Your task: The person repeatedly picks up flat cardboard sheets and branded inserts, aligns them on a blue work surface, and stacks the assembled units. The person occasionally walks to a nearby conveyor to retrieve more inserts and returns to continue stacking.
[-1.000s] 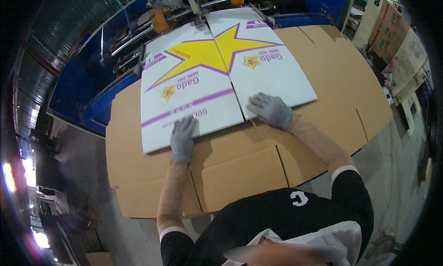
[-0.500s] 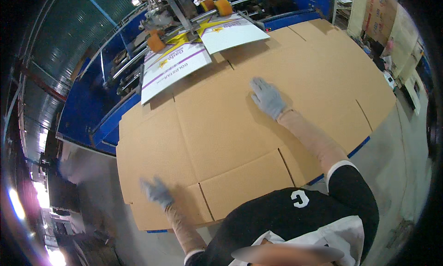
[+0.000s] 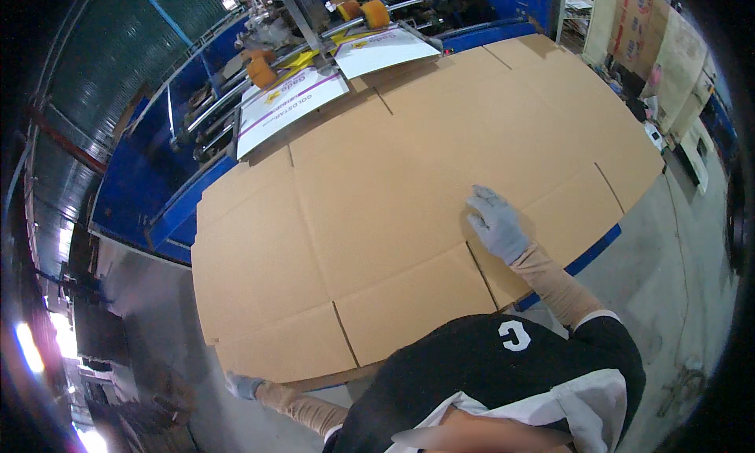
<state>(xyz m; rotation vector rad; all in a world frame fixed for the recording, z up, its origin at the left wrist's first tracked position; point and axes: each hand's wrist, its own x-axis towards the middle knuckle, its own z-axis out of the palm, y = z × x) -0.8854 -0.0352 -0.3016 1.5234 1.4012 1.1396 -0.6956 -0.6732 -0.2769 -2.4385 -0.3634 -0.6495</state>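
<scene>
A large flat brown cardboard sheet (image 3: 393, 209) with creases and short slots lies across the work surface in front of me. My right hand (image 3: 500, 226), in a grey glove, rests palm down over its right part, near a slot, with the fingers stretched out and nothing in them. At the sheet's near left corner is my left hand (image 3: 244, 385), gloved too, right by the edge. Its fingers are small and blurred there, so I cannot tell whether they grip the cardboard. Beige sleeves cover both forearms.
Beyond the sheet stands a blue machine (image 3: 157, 193) with metal shafts and orange rollers (image 3: 376, 13). White printed panels (image 3: 292, 107) with purple and yellow marks stick out over the sheet's far edge. Grey floor (image 3: 653, 280) shows at right, with stacked cardboard (image 3: 641, 28) behind.
My right hand has come back toward me and slightly right across the sheet. My left hand has moved from the sheet's top to its near left corner. The printed panels reach out less.
</scene>
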